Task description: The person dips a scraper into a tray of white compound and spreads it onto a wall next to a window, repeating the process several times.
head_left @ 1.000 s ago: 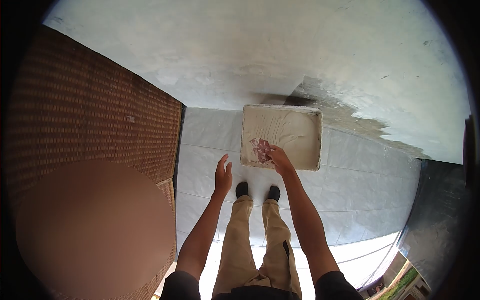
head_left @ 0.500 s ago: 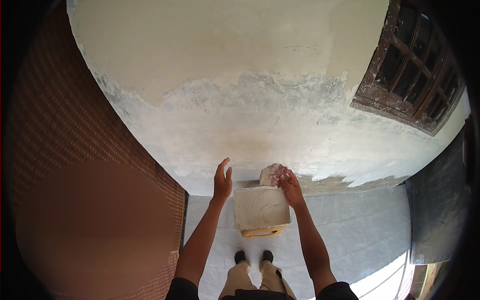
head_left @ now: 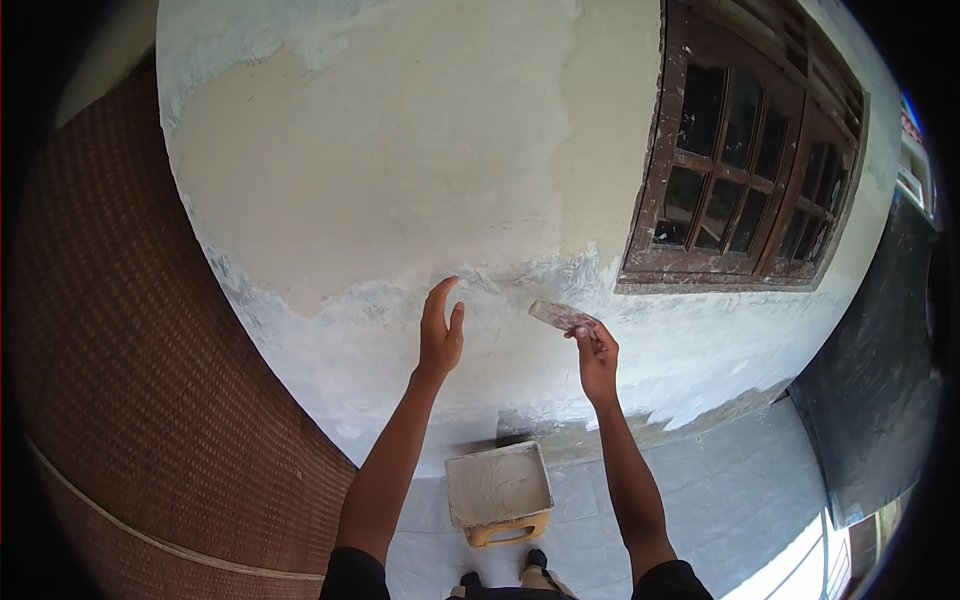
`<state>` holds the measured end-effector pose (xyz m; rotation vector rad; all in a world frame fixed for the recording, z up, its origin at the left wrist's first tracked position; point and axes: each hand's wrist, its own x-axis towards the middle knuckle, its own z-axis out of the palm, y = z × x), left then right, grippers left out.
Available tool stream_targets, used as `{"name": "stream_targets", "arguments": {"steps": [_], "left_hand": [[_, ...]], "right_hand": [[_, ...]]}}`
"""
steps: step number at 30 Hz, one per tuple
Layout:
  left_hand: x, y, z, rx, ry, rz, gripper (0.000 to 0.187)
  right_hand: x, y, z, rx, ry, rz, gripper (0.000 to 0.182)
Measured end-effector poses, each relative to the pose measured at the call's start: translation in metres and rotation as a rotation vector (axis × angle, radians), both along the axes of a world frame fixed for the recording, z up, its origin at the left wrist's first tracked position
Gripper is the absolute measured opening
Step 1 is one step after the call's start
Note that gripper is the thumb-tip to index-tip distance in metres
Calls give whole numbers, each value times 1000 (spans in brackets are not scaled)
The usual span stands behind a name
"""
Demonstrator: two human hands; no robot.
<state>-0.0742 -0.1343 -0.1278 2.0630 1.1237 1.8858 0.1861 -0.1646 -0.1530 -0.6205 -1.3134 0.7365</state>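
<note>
My right hand (head_left: 599,362) is closed around a plaster-smeared putty scraper (head_left: 560,315) with reddish patches. The flat tool is tilted, nearly edge-on, in front of the wall (head_left: 420,190). To its left my left hand (head_left: 440,335) is raised and holds nothing, thumb apart from the slightly bent fingers. Below and between both arms sits a square tray (head_left: 549,468) of creamy white plaster with a ridged surface. It rests on a yellow stool (head_left: 508,532).
A brown-framed window (head_left: 735,170) with paint specks is set in the wall at the upper right. Woven matting (head_left: 150,330) runs along the left side. Grey sheeting (head_left: 700,490) covers the floor, and a dark sheet (head_left: 870,370) hangs at the right. My feet (head_left: 537,557) are behind the stool.
My right hand has lifted the putty scraper from just above the tray up along the wall and turned it more edge-on. My left hand stays open. The view has tilted up and towards the window.
</note>
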Motion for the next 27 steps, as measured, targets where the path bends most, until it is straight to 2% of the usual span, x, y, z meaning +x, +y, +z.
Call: {"name": "stream_targets", "arguments": {"steps": [5, 7, 8, 10, 14, 19, 22, 27], "left_hand": [[35, 17, 47, 108, 95, 54, 42], [50, 26, 65, 137, 124, 53, 46], [58, 30, 72, 146, 126, 58, 46], [72, 39, 86, 166, 183, 118, 47], [92, 60, 102, 239, 231, 171, 50], [104, 75, 107, 252, 320, 280, 53], [104, 80, 105, 253, 367, 342, 54], [100, 95, 96, 301, 402, 396, 56]], "right_hand": [[30, 16, 31, 161, -46, -109, 22], [43, 22, 47, 392, -191, -234, 27], [51, 29, 49, 401, -188, -230, 27], [67, 43, 49, 518, -393, -433, 41], [82, 72, 33, 709, -560, -585, 44], [82, 110, 11, 694, -663, -633, 51], [77, 113, 5, 652, -777, -692, 47], [65, 110, 5, 688, -759, -807, 44]]}}
